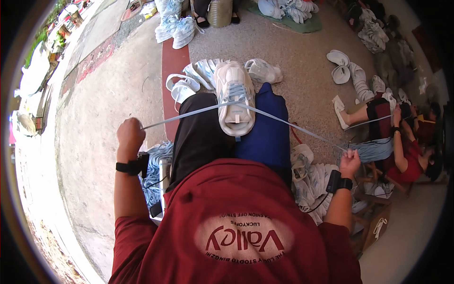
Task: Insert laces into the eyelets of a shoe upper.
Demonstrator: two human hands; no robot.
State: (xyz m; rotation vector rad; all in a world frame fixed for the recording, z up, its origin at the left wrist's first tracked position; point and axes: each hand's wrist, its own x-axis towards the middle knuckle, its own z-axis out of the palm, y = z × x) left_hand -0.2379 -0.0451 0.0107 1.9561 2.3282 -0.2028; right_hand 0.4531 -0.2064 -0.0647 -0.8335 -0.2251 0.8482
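A white sneaker (232, 75) with pale blue parts rests on my lap, between a black trouser leg and a blue cloth over the other thigh. A light blue shoelace (187, 115) runs through its upper eyelets and stretches taut out to both sides. My left hand (131, 137), out to the left, is closed around one end of the lace. On the right, my right hand (350, 163) pinches the other end. Neither hand touches the shoe itself.
Nested white shoe uppers (201, 74) lie beyond my knees, and more uppers (319, 182) are piled by my right hip. Bundled blue laces (158, 163) hang at my left thigh. At right, a seated person (405, 158) in red pulls a lace beside a blue lace bundle (376, 150).
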